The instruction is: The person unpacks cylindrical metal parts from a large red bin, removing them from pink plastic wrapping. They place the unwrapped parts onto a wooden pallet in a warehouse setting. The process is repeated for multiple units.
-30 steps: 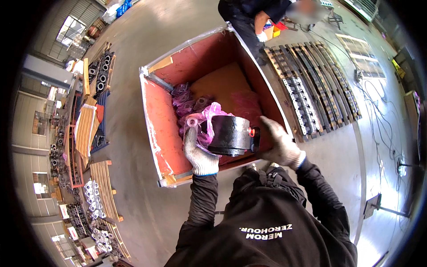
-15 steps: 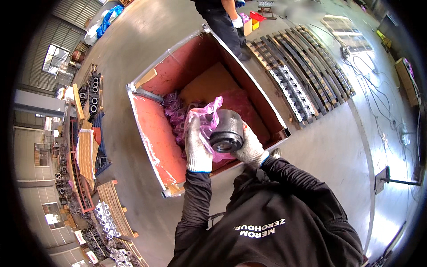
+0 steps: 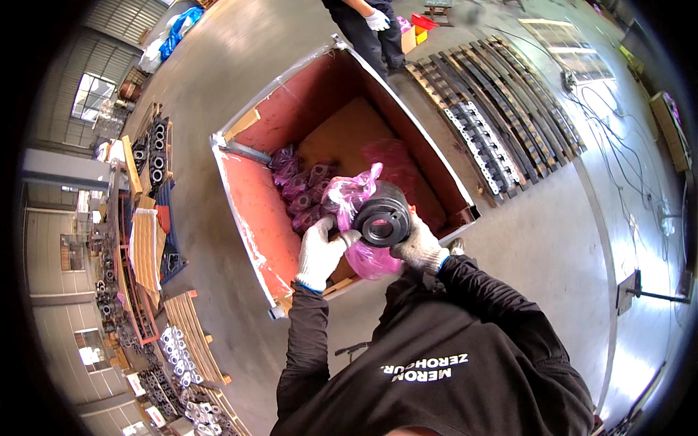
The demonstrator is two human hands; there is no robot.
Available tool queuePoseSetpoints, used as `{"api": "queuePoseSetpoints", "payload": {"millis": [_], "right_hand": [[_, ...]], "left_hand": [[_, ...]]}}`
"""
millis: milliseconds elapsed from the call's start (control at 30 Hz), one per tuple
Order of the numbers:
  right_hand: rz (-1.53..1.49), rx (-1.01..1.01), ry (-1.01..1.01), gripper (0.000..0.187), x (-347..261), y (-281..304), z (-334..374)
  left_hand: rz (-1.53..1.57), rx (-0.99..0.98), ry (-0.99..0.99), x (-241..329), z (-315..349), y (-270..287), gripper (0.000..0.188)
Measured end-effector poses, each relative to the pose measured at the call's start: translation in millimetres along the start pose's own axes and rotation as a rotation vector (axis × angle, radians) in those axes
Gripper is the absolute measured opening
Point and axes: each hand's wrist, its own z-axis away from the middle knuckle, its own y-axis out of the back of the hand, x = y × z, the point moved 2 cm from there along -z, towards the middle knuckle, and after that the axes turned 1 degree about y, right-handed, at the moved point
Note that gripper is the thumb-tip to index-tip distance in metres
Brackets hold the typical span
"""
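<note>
A heavy black metal ring-shaped part (image 3: 383, 220) is held up in front of my chest, its hollow face turned toward the camera. A pink plastic bag (image 3: 354, 200) hangs around and under it. My left hand (image 3: 320, 253), in a white glove, grips the part's left rim and the bag. My right hand (image 3: 419, 247), also gloved, supports the part from the right and below. Beneath them stands a large red steel crate (image 3: 254, 218) holding several more parts wrapped in pink bags (image 3: 298, 185) on a brown board.
Another person (image 3: 371, 25) stands at the crate's far corner. Long dark metal rails (image 3: 494, 109) lie on the floor to the right, with cables beyond. Racks and pallets of metal parts (image 3: 145, 240) line the left side.
I have lifted the black part higher and nearer to my chest, turning its hollow face toward the camera. The pink bag has slid down around it.
</note>
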Motion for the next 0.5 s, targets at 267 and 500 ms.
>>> {"api": "queuePoseSetpoints", "payload": {"millis": [267, 500], "right_hand": [[-0.011, -0.034, 0.025, 0.076, 17.0, -0.4, -2.3], [0.062, -0.081, -0.007, 0.073, 3.5, 10.3, 10.4]], "left_hand": [[-0.121, 0.591, -0.184, -16.0, -33.9, 26.6, 0.012], [-0.303, 0.917, -0.35, 39.5, -74.1, 69.2, 0.02]]}}
